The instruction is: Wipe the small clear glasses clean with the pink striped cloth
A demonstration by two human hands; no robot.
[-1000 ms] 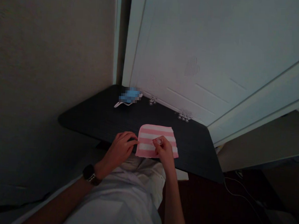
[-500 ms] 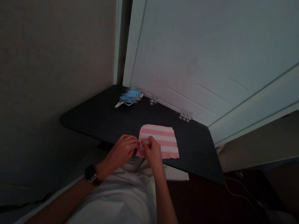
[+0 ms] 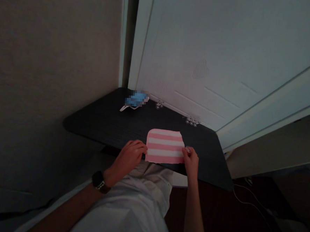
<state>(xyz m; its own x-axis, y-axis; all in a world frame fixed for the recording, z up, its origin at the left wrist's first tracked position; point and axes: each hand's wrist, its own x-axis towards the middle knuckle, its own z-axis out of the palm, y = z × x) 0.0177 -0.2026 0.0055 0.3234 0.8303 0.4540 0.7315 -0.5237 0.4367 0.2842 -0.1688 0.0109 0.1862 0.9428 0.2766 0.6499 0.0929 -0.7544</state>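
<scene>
A pink-and-white striped cloth [image 3: 165, 146] lies flat near the front edge of the black tabletop. At its left edge, the fingers of my left hand [image 3: 133, 153] are pinched together on the cloth. My right hand [image 3: 192, 163] is at the opposite edge, its thumb and finger closed around a small clear round piece [image 3: 188, 149] that looks like a suction cup. The fingertips touch the cloth's right edge there; whether they grip the fabric as well is hidden.
A blurred blue item with a white loop [image 3: 136, 99] sits at the back left of the black table [image 3: 105, 116]. Several small clear pieces [image 3: 191, 121] stand along the white panel [image 3: 183, 79], with another small cluster [image 3: 159, 104] to their left. A grey wall rises at left.
My right hand has moved right, from the cloth's left side to its right edge, carrying the clear piece. My left hand stays at the left edge. The cloth looks straighter.
</scene>
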